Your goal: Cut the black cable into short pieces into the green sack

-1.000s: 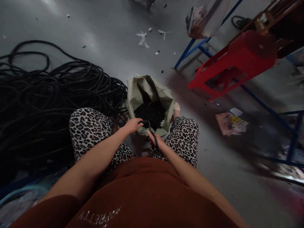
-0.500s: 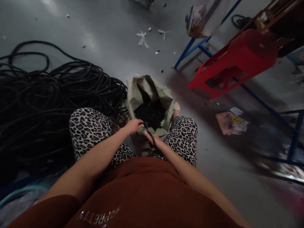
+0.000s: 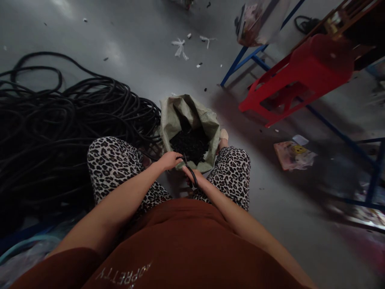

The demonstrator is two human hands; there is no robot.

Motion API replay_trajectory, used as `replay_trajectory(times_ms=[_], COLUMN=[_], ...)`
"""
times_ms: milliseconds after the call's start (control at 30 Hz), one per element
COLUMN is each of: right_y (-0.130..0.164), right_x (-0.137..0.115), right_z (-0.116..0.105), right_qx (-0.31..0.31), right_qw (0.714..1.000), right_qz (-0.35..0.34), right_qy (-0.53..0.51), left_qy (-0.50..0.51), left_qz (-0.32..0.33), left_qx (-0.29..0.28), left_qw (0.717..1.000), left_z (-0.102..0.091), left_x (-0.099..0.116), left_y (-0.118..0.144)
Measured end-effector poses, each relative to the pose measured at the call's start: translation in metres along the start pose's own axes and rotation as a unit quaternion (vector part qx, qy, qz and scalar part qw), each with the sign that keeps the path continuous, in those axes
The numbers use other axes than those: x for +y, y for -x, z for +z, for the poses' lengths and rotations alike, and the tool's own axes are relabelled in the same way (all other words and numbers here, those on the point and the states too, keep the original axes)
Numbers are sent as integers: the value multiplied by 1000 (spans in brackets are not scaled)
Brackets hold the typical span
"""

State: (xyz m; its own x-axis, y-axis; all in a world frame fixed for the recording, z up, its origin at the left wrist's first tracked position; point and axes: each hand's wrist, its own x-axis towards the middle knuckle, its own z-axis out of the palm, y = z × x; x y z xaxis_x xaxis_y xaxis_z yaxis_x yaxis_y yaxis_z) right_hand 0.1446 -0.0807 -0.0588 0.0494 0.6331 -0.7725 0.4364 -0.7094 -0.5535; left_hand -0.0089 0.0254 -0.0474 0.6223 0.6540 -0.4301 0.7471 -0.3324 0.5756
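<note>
My right hand (image 3: 195,177) is closed round the black handles of a pair of scissors (image 3: 192,176), whose blades point up and left toward my other hand. My left hand (image 3: 171,160) is closed on a short black rubber cord (image 3: 179,157), its end by the blades. Both hands are over the near rim of a pale green woven sack (image 3: 212,124). Inside the sack lie many small black pieces (image 3: 191,142). My fingers hide most of the cord, and the scissors' lower handle is partly covered by my palm.
A big tangle of black cord (image 3: 75,104) spreads over the floor on my left. To the right, a red plastic stool (image 3: 303,76) lies tilted against a blue metal frame (image 3: 237,66). A plastic packet (image 3: 293,154) and white scraps (image 3: 179,48) are on the floor.
Hands, scissors and cord keep almost the same place over the sack. Only a very slight shift of the view shows at the right side.
</note>
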Motion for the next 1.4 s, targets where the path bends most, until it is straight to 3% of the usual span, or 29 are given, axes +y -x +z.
replay_trajectory(times_ms=[200,633,1167,1400], right_y=[-1,3,11,12], right_x=[-1,-4,-16,-14], right_z=[-2,-1,-14,-15], right_qx=[-34,-8,34,34], right_qw=[999,1000,990,987], right_qz=[-7,9,56,71], right_qy=[17,19,-127,-143], left_qy=[17,17,-37,-65], left_qz=[-6,5,-35,-21], left_qx=[4,-5,29,26], left_qw=[1000,1000,998,997], left_z=[0,-1,-11,-13], left_x=[0,2,-2,-1], left_y=[0,0,4,4])
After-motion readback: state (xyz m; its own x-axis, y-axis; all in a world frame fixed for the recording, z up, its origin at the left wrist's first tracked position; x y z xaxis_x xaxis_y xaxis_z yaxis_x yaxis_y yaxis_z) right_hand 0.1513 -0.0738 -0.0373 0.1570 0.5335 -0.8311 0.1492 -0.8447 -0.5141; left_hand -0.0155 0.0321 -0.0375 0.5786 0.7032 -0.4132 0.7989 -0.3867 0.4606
